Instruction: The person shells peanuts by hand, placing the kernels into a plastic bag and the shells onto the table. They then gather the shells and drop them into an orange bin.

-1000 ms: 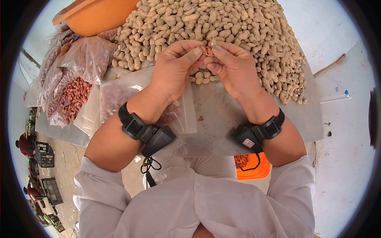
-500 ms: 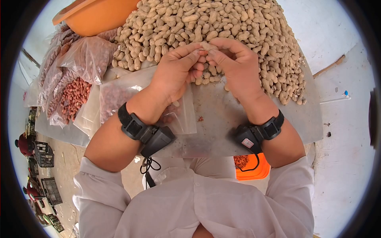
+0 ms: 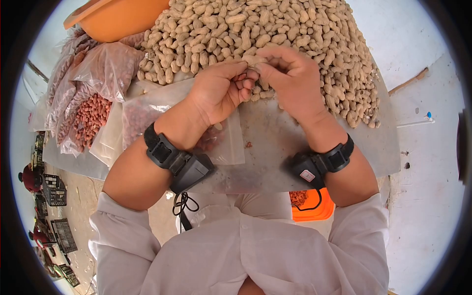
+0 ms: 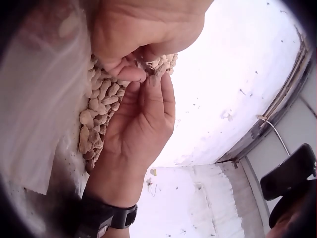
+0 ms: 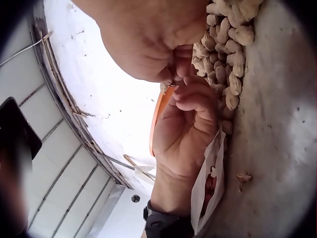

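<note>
My two hands meet over the near edge of a heap of unshelled peanuts point(image 3: 236, 29). With thumb and fingers my right hand point(image 3: 297, 81) pinches a peanut point(image 3: 253, 60), its pale shell showing between the fingertips. My left hand point(image 3: 214, 91) holds the same peanut from the other side, its fingers curled inward and its thumb along the shell. In the left wrist view the right hand point(image 4: 143, 116) reaches up to the shell, below the left palm. Fingers hide most of the peanut in both wrist views.
Clear bags of red peanut kernels point(image 3: 92, 120) lie at the left, and a flatter bag point(image 3: 147, 115) lies under my left forearm. An orange basin point(image 3: 118, 19) stands at the back left. Below the metal tabletop point(image 3: 270, 162) sits an orange container point(image 3: 319, 211).
The left hand has turned, its fingers curling further inward. Reddish kernel colour between the fingertips earlier is now hidden. The right hand keeps pinching the peanut, its fingers slightly shifted.
</note>
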`<state>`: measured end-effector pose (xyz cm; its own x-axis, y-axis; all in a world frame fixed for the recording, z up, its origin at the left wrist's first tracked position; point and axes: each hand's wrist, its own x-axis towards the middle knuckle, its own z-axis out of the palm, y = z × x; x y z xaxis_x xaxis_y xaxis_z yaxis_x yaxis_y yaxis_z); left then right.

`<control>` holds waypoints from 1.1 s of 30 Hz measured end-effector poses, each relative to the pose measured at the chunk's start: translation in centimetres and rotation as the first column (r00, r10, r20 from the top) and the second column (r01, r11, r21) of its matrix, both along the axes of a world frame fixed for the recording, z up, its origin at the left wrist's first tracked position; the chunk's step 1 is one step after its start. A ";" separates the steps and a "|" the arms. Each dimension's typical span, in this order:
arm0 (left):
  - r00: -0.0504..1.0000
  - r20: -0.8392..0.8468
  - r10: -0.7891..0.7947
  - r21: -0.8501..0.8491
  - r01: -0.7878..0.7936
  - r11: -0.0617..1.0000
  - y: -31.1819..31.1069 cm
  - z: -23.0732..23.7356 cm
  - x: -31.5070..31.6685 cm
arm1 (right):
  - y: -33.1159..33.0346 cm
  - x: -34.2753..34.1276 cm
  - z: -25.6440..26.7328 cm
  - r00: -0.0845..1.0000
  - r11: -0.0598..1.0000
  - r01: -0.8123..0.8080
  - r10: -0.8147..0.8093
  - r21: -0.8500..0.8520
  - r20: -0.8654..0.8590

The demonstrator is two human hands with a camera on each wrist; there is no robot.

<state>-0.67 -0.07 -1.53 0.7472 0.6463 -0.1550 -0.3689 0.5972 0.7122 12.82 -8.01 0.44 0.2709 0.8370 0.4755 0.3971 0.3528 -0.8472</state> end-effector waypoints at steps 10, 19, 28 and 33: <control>0.985 0.091 0.149 0.132 -0.161 0.978 1.0 0.4 -0.9 | -0.8 2.4 2.1 0.901 0.786 -0.421 0.421 -0.454 -0.107; 0.984 0.076 0.163 0.171 -0.174 0.970 0.9 0.3 -0.8 | -0.1 2.3 0.6 0.840 0.869 -0.215 0.397 -0.445 0.370; 0.983 0.067 0.170 0.209 -0.180 0.961 0.8 0.0 -0.5 | 1.2 0.6 -2.1 0.609 0.984 -0.083 0.175 -0.157 0.774; 0.988 0.080 0.132 0.239 -0.147 0.960 0.8 -0.2 -0.5 | 1.2 0.8 -1.5 0.636 0.989 -0.047 0.135 -0.137 0.759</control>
<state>-1.20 0.77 -1.69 0.6502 0.7571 0.0642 -0.4848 0.3483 0.8023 13.65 -6.77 -1.07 -0.2331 0.8892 0.3936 0.8885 0.3593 -0.2855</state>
